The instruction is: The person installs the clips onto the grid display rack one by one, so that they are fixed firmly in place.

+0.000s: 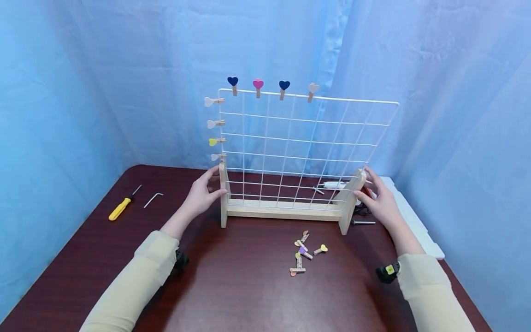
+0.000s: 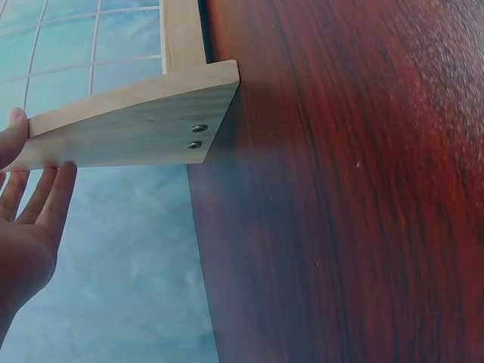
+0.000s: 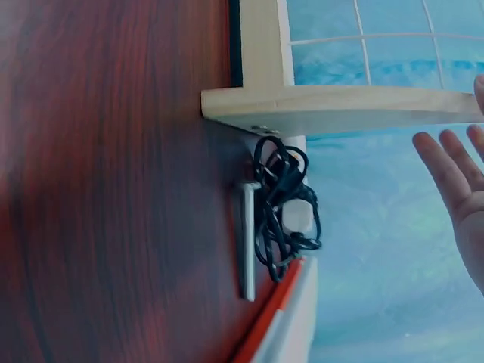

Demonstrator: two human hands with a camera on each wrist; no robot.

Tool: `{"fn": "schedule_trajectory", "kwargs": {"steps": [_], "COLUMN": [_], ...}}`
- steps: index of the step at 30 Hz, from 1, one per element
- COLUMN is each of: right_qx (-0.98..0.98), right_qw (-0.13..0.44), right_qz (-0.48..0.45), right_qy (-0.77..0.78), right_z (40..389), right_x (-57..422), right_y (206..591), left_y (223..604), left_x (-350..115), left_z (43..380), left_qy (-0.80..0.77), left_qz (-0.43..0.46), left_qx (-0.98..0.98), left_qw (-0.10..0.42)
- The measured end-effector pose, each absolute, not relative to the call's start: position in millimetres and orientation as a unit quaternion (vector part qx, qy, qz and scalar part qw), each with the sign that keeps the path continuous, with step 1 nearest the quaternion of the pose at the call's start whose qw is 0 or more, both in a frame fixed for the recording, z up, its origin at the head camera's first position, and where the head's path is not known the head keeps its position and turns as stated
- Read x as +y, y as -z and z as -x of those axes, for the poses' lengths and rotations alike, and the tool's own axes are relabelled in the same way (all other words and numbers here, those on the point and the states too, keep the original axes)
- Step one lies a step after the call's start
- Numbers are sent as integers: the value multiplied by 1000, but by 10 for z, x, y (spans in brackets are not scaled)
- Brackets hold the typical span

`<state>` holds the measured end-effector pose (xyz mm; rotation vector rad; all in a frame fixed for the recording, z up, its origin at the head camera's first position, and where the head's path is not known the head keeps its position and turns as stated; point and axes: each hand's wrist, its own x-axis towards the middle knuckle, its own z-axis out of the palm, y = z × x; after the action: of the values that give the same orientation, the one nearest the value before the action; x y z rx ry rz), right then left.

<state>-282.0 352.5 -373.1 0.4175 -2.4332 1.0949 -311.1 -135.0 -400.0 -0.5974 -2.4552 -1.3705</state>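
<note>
A white wire grid [image 1: 290,138] stands in a pale wooden base [image 1: 282,212] with two side panels. Heart-topped clothespins clip along its top edge, among them a pink one [image 1: 258,84], and down its left edge, among them a yellow one [image 1: 213,142]. My left hand [image 1: 202,193] grips the left side panel [image 2: 136,125], thumb at the front edge and fingers behind. On the opposite side, my right hand [image 1: 380,200] holds the right panel [image 3: 340,106] between thumb and fingers. Several loose clothespins [image 1: 302,250] lie on the table before the rack.
A yellow screwdriver [image 1: 119,210] and a hex key [image 1: 152,199] lie at the left. Behind the right panel are a bundled black cable [image 3: 280,215], a metal bolt [image 3: 248,242] and a white board [image 1: 415,221]. Blue curtains [image 1: 166,69] surround the dark red table [image 1: 240,286].
</note>
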Motion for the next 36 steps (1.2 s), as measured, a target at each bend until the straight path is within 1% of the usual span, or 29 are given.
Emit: {"fn": "schedule_trajectory", "kwargs": {"steps": [2,3,5,8,9,10,12,15,18,20,22,25,31,36], "right_qx": [-871,-846,-824,-814,-822,-847,-869,-897,-907,-908,-909,-910,-906,-910], "right_qw": [243,246,251,231,224,223,194,124,45,15,-1,-7,7,4], "right_qz": [-145,-169,-187,-229,-244,-239,-262,-269,-273,-283,-296,-308,-332,-325], "right_qy": [-402,-443,-473,-481,-462,-418,-373,-328,-317,-308,-294,-275,-262,-259], "right_z": [2745,2789,2695,2570,2539,2429,2392,2342,2313,2309,2318,2342,2390,2394], "right_x": [3546,3635,3609,3528,3493,3367,3290,3184,3123,3109,3097,3063,2975,2933], "right_y": [3693,3761,3722,3714,3732,3677,3772,3962,4165,4288,4386,4478,4539,4547], "left_y": [4007,4008,4015,4018,4019,4020,4024,4028,4026,4025,4028,4036,4036,4020], "left_x": [-1348,-1347,-1345,-1336,-1333,-1330,-1327,-1331,-1333,-1327,-1324,-1328,-1330,-1329], "left_z": [3117,3119,3119,3118,3115,3112,3106,3098,3098,3100,3106,3111,3099,3085], "left_qy": [471,471,469,468,468,468,470,469,466,464,464,466,469,467], "left_qz": [206,205,205,203,202,201,201,204,206,205,205,206,204,200], "left_qx": [-847,-847,-848,-849,-850,-850,-849,-847,-848,-849,-849,-847,-846,-849], "left_qw": [133,134,135,136,136,135,136,142,148,150,149,149,148,141]}}
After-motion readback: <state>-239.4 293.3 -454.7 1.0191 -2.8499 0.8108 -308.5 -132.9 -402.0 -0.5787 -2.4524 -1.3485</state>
